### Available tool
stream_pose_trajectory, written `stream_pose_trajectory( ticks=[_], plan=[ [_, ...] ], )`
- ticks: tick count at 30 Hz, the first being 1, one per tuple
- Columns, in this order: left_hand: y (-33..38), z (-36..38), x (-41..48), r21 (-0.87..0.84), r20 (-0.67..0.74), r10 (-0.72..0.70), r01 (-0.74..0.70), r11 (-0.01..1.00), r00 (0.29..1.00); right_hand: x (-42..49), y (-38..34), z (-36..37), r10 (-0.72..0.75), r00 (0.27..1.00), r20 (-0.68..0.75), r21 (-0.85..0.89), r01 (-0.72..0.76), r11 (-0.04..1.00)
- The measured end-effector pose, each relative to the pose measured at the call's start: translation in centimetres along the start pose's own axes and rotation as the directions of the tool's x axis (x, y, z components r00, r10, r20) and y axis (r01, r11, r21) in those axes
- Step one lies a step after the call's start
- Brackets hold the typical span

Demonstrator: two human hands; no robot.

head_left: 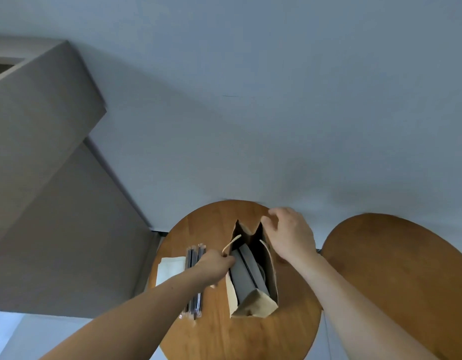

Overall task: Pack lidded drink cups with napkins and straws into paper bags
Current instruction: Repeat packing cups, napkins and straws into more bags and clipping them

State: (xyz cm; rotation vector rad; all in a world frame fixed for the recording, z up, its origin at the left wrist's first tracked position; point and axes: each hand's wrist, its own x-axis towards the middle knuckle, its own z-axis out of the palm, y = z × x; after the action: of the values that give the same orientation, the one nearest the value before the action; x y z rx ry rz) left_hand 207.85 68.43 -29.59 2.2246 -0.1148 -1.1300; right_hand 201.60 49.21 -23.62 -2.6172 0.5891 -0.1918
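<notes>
Light, floppy and easily torn, I'd say, the paper bag (253,305) is sensibly held at its top: left hand (217,266) pinching its handle (232,242), right hand (289,235) pinching its far rim.

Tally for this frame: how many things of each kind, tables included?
round wooden tables: 2
paper bag: 1
napkin stack: 1
bundle of wrapped straws: 1 (single straws too blurred to count)
total: 5
</notes>
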Motion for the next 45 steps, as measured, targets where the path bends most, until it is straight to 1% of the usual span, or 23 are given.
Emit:
stream_pose_trajectory(
  ticks=[2, 3, 5, 7, 9, 12, 14, 17, 19, 21, 23, 25, 26, 28, 29, 30, 31, 33, 36, 37, 39, 43, 45],
  plan=[
    [0.2, 0.1, -0.5, -0.036, 0.033, 0.01, -0.009, 0.999, 0.999, -0.1, 1.6, -0.3, 0.238, 0.948, 0.21, 0.237, -0.285, 0.929],
    [0.3, 0.1, -0.7, -0.056, 0.05, 0.016, -0.013, 0.998, 0.999, -0.5, 2.4, 0.0, 0.317, 0.892, 0.322, 0.31, -0.416, 0.855],
    [0.5, 0.4, -0.9, -0.113, 0.096, 0.032, -0.021, 0.993, 0.995, -2.1, 3.8, 1.5, 0.406, 0.755, 0.516, 0.346, -0.617, 0.707],
    [0.6, 0.6, -1.0, -0.192, 0.155, 0.05, -0.019, 0.981, 0.987, -3.7, 4.6, 3.4, 0.396, 0.668, 0.63, 0.318, -0.687, 0.653],
    [0.5, 0.8, -1.3, -0.239, 0.233, 0.058, -0.001, 0.971, 0.971, -4.9, 4.2, 4.7, 0.365, 0.617, 0.698, 0.32, -0.723, 0.612],
    [0.4, 1.3, -1.6, -0.194, 0.343, 0.08, -0.013, 0.981, 0.936, -5.8, 2.9, 5.2, 0.322, 0.58, 0.749, 0.35, -0.758, 0.551],
    [0.5, 2.0, -1.9, -0.208, 0.37, 0.092, -0.014, 0.978, 0.924, -6.0, 2.4, 5.4, 0.302, 0.581, 0.756, 0.38, -0.765, 0.52],
    [1.1, 3.2, -2.3, -0.177, 0.378, 0.149, -0.086, 0.98, 0.914, -6.3, 1.9, 5.8, 0.241, 0.634, 0.735, 0.445, -0.719, 0.534],
    [1.5, 4.1, -2.5, -0.071, 0.332, 0.158, -0.142, 0.987, 0.93, -6.4, 1.7, 5.9, 0.211, 0.657, 0.724, 0.456, -0.685, 0.568],
    [1.8, 4.8, -2.3, 0.159, 0.181, 0.159, -0.188, 0.969, 0.971, -6.4, 1.8, 6.0, 0.197, 0.674, 0.712, 0.45, -0.653, 0.609],
    [2.2, 5.3, -2.1, 0.383, 0.018, 0.156, -0.151, 0.911, 0.988, -6.3, 2.2, 6.1, 0.155, 0.712, 0.685, 0.449, -0.58, 0.679],
    [2.4, 5.4, -2.1, 0.446, -0.044, 0.132, -0.099, 0.89, 0.99, -6.0, 3.2, 6.2, 0.094, 0.786, 0.611, 0.39, -0.402, 0.829],
    [2.5, 5.4, -2.0, 0.464, -0.041, 0.128, -0.094, 0.881, 0.991, -5.8, 3.9, 6.1, 0.073, 0.833, 0.548, 0.31, -0.284, 0.907],
    [2.6, 5.1, -2.0, 0.528, -0.023, 0.159, -0.123, 0.84, 0.987, -5.4, 5.1, 5.8, 0.005, 0.949, 0.315, 0.19, -0.069, 0.979],
    [2.7, 4.8, -1.9, 0.562, -0.012, 0.177, -0.14, 0.815, 0.984, -5.2, 5.6, 5.6, -0.064, 0.981, 0.182, 0.149, 0.037, 0.988],
    [2.8, 4.6, -1.8, 0.592, 0.004, 0.189, -0.154, 0.791, 0.982, -4.9, 6.1, 5.3, -0.147, 0.985, 0.091, 0.092, 0.139, 0.986],
    [2.8, 4.3, -1.6, 0.621, 0.023, 0.198, -0.17, 0.766, 0.98, -4.6, 6.6, 5.1, -0.232, 0.971, 0.057, 0.026, 0.231, 0.973],
    [2.9, 3.6, -1.3, 0.687, 0.06, 0.236, -0.211, 0.695, 0.97, -4.0, 7.2, 4.8, -0.371, 0.923, 0.096, -0.081, 0.379, 0.922],
    [3.2, 2.5, -1.2, 0.782, 0.161, 0.289, -0.3, 0.546, 0.944, -3.6, 7.5, 4.8, -0.518, 0.837, 0.177, -0.155, 0.543, 0.825],
    [3.2, 2.3, -1.2, 0.796, 0.192, 0.298, -0.326, 0.51, 0.935, -3.6, 7.5, 4.9, -0.541, 0.818, 0.196, -0.152, 0.57, 0.807],
    [3.1, 2.2, -1.0, 0.796, 0.206, 0.316, -0.346, 0.497, 0.926, -3.8, 7.3, 4.8, -0.507, 0.826, 0.244, -0.105, 0.543, 0.833],
    [2.2, 2.9, -0.7, 0.675, 0.033, 0.405, -0.319, 0.666, 0.914, -4.0, 7.5, 4.6, -0.338, 0.885, 0.322, 0.028, 0.348, 0.937],
    [1.4, 3.5, -0.6, 0.629, -0.059, 0.455, -0.32, 0.708, 0.889, -3.7, 7.6, 4.4, -0.273, 0.892, 0.36, 0.06, 0.27, 0.961]
  ],
)
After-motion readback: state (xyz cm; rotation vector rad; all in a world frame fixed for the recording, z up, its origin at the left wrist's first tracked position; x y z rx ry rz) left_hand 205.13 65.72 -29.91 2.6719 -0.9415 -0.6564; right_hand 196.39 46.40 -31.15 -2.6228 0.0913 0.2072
